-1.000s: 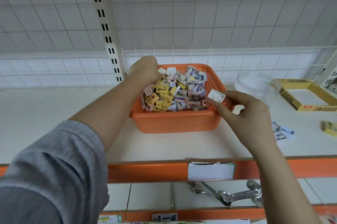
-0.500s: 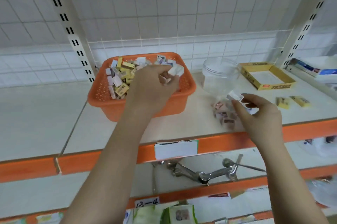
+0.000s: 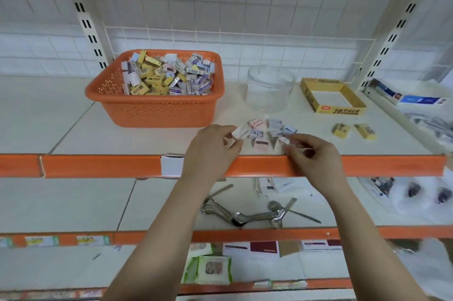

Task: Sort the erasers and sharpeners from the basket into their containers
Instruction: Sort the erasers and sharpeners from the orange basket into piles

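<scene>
Over the shelf's (image 3: 73,116) front edge, the left hand (image 3: 210,151) pinches a small white piece (image 3: 240,132) and the right hand (image 3: 316,156) another (image 3: 283,140), beside a loose pile (image 3: 267,129), with the orange basket (image 3: 157,109), clear jar (image 3: 269,89) and yellow box (image 3: 333,107) behind.

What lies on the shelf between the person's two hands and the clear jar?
In the head view, a loose cluster of small pink and bluish packets lies on the shelf between the left hand, the right hand and the clear jar.

bright even light, faint shadows, soft blur, uprights bowed at edges
</scene>
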